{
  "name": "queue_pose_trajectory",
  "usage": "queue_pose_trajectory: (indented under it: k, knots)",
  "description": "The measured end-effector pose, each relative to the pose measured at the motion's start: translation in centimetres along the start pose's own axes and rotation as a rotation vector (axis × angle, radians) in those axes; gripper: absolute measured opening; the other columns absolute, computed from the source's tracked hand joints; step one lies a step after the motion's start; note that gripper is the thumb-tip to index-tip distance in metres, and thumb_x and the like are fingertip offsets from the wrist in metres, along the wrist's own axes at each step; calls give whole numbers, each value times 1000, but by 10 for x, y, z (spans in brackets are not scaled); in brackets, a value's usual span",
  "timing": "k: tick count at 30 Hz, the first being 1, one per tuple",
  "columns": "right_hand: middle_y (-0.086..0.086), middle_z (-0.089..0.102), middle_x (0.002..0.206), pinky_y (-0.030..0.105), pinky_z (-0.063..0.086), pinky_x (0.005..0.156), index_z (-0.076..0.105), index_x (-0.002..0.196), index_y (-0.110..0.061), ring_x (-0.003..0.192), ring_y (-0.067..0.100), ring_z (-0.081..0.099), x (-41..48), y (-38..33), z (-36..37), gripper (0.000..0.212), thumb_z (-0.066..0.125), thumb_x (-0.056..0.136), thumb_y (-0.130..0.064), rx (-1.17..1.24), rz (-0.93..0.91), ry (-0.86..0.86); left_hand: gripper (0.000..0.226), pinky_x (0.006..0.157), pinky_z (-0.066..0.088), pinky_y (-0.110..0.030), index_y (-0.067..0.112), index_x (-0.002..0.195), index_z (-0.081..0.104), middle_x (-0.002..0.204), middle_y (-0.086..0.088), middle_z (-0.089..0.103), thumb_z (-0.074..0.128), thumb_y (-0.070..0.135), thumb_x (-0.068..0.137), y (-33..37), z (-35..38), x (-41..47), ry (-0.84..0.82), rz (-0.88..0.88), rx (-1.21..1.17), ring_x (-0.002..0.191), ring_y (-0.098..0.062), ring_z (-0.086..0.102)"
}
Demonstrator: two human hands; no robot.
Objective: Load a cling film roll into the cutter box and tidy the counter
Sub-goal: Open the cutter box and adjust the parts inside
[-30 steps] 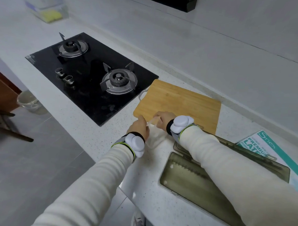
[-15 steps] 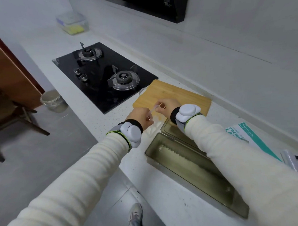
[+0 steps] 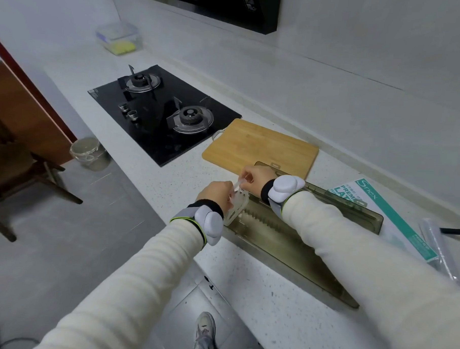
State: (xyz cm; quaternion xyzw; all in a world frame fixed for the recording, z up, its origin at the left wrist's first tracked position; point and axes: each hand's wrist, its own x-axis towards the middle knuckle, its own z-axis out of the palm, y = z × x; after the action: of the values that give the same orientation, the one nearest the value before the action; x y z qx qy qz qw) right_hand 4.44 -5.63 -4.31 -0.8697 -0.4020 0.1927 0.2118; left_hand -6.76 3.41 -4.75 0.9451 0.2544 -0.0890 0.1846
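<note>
Pinching left hand [image 3: 215, 195] and right hand [image 3: 255, 176] half-hiding pale plastic piece [image 3: 239, 207].

This is a home kitchen: a black two-burner gas hob [image 3: 160, 113] is set into a white speckled surface [image 3: 170, 177] along a pale wall, with a dark range hood [image 3: 218, 5] above. A bamboo cutting board [image 3: 261, 146] lies beside the hob. A wooden chair [image 3: 10, 164] and small bin [image 3: 86, 152] stand on the grey tiled floor [image 3: 63, 233].

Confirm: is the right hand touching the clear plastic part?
Touching. Head view: the right hand pinches the upper end of the plastic part; the left hand grips it too.
</note>
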Motion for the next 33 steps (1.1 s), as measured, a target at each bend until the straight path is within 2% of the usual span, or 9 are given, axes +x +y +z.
queue_pose_trajectory:
  k: [5, 8, 13, 22, 33]
  knots:
    - [8, 69, 105, 28, 48, 81, 65, 102, -14, 97, 24, 63, 0, 9, 9, 17, 59, 86, -17, -3, 3, -19, 17, 65, 43, -32, 14, 106, 52, 104, -10, 63, 50, 11, 89, -2, 16, 3, -12, -7, 78, 78, -26, 51]
    - [8, 68, 104, 27, 47, 80, 66, 100, -14, 97, 24, 63, 2, 11, 16, 17, 61, 85, -16, -5, 13, -38, 21, 63, 40, -32, 14, 109, 50, 106, -12, 61, 47, 8, 89, -5, 25, 2, -30, -14, 124, 76, -27, 48]
    - [8, 69, 105, 26, 46, 81, 69, 99, -14, 98, 23, 63, 9, 11, 23, 18, 62, 83, -15, -27, 25, -57, 23, 75, 48, -37, 10, 114, 53, 113, -11, 56, 48, 15, 92, -8, 34, 3, -7, 5, 123, 98, -31, 58]
    - [6, 69, 107, 25, 45, 82, 71, 103, -14, 100, 22, 63, 14, 14, 27, 21, 64, 83, -16, -67, 10, -86, 24, 67, 44, -33, 10, 112, 58, 109, -10, 60, 43, 15, 94, -8, 43, 12, -18, -16, 227, 95, -31, 61]
    - [4, 68, 117, 29, 48, 95, 69, 111, -13, 109, 21, 62, 12, 18, 23, 26, 61, 87, -20, -96, 6, -130, 22, 70, 45, -33, 7, 107, 61, 109, -12, 61, 45, 9, 93, -5, 56, 18, -48, -54, 235, 96, -33, 61]
